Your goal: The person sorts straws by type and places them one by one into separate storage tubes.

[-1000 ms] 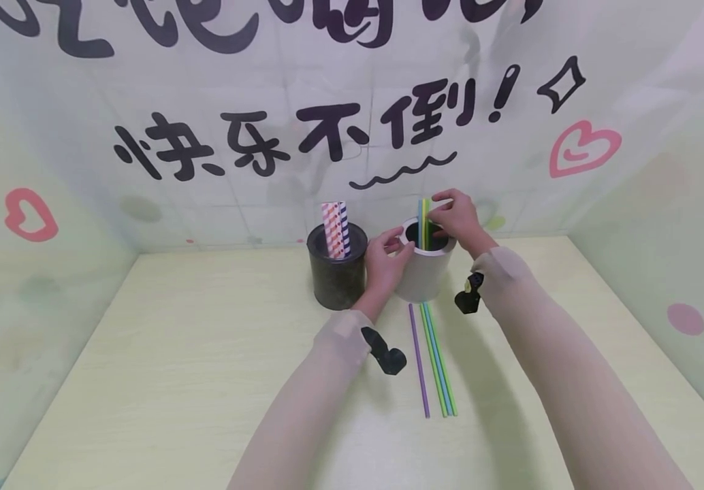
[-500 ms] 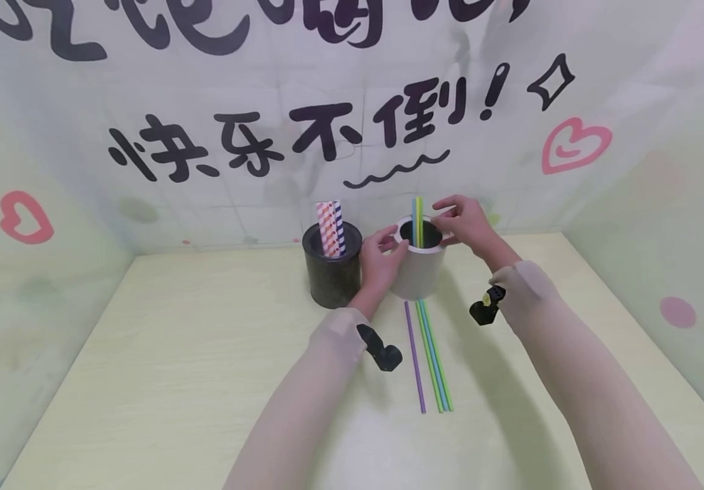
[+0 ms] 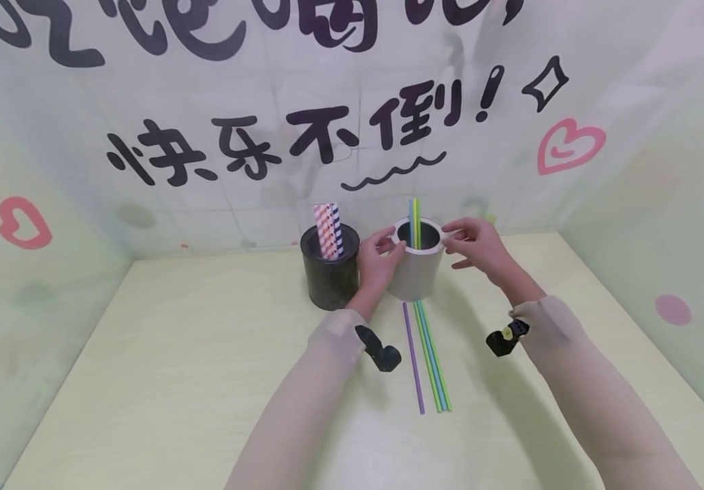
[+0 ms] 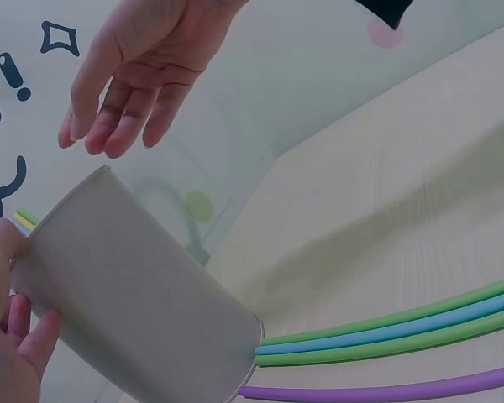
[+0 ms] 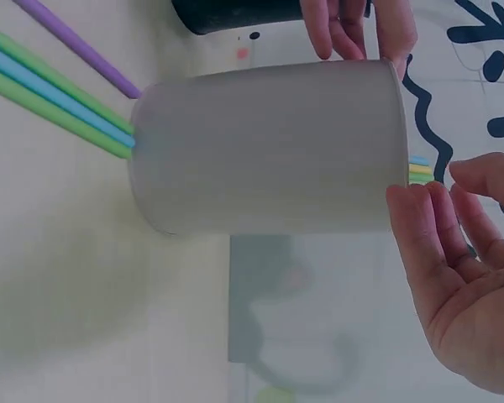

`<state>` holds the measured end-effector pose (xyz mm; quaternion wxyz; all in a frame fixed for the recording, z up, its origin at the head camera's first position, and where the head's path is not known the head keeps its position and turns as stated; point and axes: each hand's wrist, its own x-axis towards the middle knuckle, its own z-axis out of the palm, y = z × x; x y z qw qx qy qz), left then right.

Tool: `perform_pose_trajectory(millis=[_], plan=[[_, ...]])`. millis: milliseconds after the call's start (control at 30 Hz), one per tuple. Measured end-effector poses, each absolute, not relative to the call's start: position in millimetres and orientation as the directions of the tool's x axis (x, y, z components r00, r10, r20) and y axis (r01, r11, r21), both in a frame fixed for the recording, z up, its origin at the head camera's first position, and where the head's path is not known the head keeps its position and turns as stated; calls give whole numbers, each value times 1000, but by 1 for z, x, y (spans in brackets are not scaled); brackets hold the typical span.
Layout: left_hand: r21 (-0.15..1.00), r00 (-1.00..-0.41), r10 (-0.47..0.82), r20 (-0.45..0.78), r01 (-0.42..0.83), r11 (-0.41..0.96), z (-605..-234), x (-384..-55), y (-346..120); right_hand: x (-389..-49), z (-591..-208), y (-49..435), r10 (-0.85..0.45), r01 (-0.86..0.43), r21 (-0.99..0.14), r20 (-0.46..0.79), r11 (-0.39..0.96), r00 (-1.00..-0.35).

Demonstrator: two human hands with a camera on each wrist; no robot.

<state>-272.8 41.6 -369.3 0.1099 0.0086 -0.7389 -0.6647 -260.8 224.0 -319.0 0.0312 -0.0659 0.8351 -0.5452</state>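
Note:
A pale grey cylindrical cup stands upright on the table, and several blue, yellow and green straws lean at the left of its mouth. My left hand holds the cup's left side near the rim, thumb in front and fingers behind. In the left wrist view, its thumb and fingers show against the cup wall. My right hand is at the right of the rim, fingers loosely bent and holding nothing. In the right wrist view, those fingertips are beside the rim; whether they touch is unclear.
Left of the grey cup stands a black cup with several patterned straws. On the table in front lie a purple straw and a bundle of green and blue straws. A printed backdrop rises behind.
My right hand has moved away from the straws in the grey cup, rightward and slightly toward me, outside the rim. My left hand stays on the cup, and the view has shifted slightly.

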Motion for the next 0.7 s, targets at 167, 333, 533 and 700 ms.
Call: perform_pose_trajectory(millis=[167,333,533,700], plan=[[984,-974,-161,158,141,112,-369,-273,42,-249,-334,227,-162,-65,-917,1,394,-987],[983,-975,-156,160,144,110,-369,-273,42,-245,-353,230,-177,-44,-926,-24,374,-984],[982,-973,-161,167,150,111,-370,-274,42,-245,-382,228,-212,25,-927,-111,374,-971],[982,-972,-163,169,152,109,-370,-273,43,-243,-408,223,-197,112,-912,-204,396,-959]])
